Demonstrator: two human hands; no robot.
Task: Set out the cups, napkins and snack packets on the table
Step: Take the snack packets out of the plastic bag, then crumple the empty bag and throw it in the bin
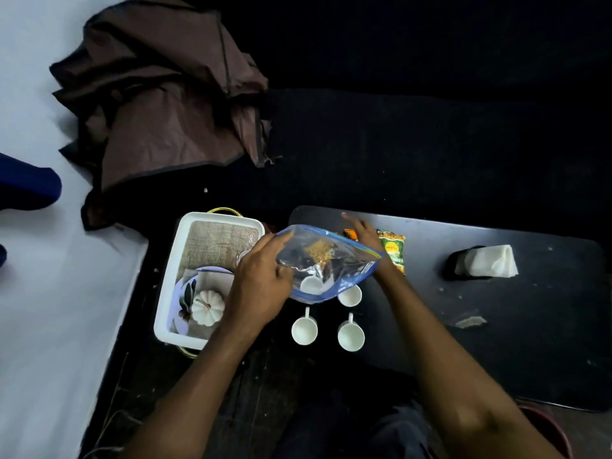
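Hands: left hand [261, 279] grips zip bag [326, 263], long axis slanting left-right over cups [326, 321]; right hand [362, 231] spread open.

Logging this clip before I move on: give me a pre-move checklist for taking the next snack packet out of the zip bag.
1. Left hand grips zip bag: ok.
2. Right hand free of bag: cannot tell, partly hidden.
3. Bag mouth open: cannot tell.
4. Four white cups upright on the table: ok, one seen through bag.
5. Green snack packet already out: ok.
6. Napkins in holder: ok.
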